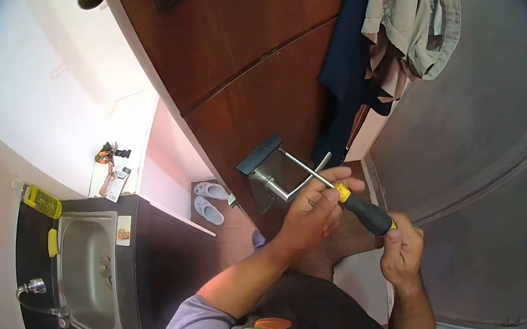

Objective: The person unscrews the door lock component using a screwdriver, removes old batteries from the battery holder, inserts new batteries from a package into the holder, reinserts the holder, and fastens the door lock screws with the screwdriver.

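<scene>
A screwdriver point(369, 215) with a black and yellow handle slants across the view, its metal shaft reaching up and left. My right hand point(402, 251) is closed around the butt of its handle. Where the shaft meets the yellow collar, my left hand point(316, 214) pinches it between thumb and fingers. The tip lies at the edge of a handle plate point(261, 155) on the brown door point(249, 109); whether it sits in a screw cannot be told. A silver lever handle point(273, 186) sticks out from that plate, its arm running just behind my left fingers.
Clothes point(417, 8) hang over the door's right side. At left, a steel sink point(87, 277) with a tap point(37, 286), a yellow bottle point(43, 201) and a sponge point(53, 242) is set in a dark counter. Slippers point(209, 209) lie on the floor beyond the door edge.
</scene>
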`<act>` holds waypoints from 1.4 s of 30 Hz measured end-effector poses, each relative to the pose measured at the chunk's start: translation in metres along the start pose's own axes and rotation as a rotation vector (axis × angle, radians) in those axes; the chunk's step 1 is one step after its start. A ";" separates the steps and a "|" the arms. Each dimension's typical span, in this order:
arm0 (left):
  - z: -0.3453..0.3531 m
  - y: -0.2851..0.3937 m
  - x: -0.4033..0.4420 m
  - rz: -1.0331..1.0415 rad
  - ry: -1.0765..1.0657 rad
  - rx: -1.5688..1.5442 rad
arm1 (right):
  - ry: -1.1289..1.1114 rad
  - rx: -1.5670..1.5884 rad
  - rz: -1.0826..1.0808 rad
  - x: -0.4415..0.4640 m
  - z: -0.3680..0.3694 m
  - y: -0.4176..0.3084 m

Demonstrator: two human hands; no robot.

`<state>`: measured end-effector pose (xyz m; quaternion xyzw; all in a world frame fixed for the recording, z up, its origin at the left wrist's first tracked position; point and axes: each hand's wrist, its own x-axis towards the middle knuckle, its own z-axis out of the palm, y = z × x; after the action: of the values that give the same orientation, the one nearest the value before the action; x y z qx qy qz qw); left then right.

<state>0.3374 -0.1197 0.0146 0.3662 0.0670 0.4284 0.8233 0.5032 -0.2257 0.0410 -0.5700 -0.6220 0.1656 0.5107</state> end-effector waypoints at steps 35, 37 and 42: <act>-0.025 0.027 -0.014 0.032 -0.014 -0.516 | 0.124 -0.036 -0.079 -0.068 -0.038 0.015; -0.025 0.024 -0.015 0.040 -0.007 -0.498 | 0.113 -0.082 -0.140 -0.067 -0.041 0.014; -0.029 0.020 -0.019 0.056 -0.042 -0.471 | 0.089 -0.162 -0.259 -0.063 -0.041 0.016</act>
<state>0.3004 -0.1107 0.0029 0.1748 -0.0622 0.4471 0.8751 0.5341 -0.2920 0.0177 -0.5310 -0.6784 0.0222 0.5072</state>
